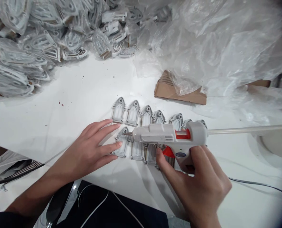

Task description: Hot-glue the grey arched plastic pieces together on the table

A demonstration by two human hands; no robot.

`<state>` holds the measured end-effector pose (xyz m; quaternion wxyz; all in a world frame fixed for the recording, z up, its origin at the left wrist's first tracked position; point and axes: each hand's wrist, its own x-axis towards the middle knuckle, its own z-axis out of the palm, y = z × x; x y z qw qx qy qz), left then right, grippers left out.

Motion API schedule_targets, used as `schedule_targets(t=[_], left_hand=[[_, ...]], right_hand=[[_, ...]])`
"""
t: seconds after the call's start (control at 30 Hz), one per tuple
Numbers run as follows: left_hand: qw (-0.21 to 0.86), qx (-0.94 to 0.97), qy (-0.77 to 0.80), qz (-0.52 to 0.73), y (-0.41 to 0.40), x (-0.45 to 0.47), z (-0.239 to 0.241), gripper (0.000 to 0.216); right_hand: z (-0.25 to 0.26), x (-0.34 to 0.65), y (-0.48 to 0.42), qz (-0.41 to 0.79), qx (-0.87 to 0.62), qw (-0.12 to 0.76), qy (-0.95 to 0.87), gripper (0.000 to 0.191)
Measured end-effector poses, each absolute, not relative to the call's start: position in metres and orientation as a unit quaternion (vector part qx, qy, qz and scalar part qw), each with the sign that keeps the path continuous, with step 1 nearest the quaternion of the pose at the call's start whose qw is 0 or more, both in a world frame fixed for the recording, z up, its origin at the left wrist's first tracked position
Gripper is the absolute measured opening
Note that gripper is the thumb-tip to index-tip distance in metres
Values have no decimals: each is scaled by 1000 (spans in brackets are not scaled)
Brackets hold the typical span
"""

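The left hand [87, 152] is lying flat on the counter [84, 91], its fingers [103, 129] spread wide and holding nothing, with the tips reaching the near row of arched plastic frames [137, 151]. The right hand [199, 186] is wrapping its fingers [204, 161] narrowly around the grip of a glue gun [155, 133], with the thumb lying beside the red trigger [168, 152]. The gun is hovering sideways over the near row, and its metal nozzle [128, 133] is pointing at the leftmost frame, very close to it or touching; the angle leaves this unclear. A long glue stick [250, 129] is sticking out of the back of the gun, and a thin cord [254, 183] is running across the counter on the right.

A second row of frames [132, 112] is lying just beyond, and bagged frames [36, 41] are heaped behind them, near crumpled clear plastic [214, 47] and torn cardboard [176, 90]. Steadying each frame with the free hand while keeping those fingertips away from the hot nozzle looks like the safest way to work. A round blue label [180, 155] is showing on the gun, but its writing is too small to read.
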<state>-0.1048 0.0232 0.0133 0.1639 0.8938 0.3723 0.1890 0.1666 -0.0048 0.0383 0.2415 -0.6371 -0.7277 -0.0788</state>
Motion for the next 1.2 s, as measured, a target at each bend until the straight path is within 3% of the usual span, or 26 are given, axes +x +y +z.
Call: schedule_targets(t=[0.33,0.97,1.2], left_hand=[[123,898,367,208,24,-103,10,26],[152,894,356,226,24,-102,13,17],[158,892,356,227,24,-101,13,18]], right_hand=[[34,180,-10,-96,-646,227,-722,51],[32,179,-10,-46,-639,231,-732,44],[30,179,-10,-64,-648,217,-727,50]])
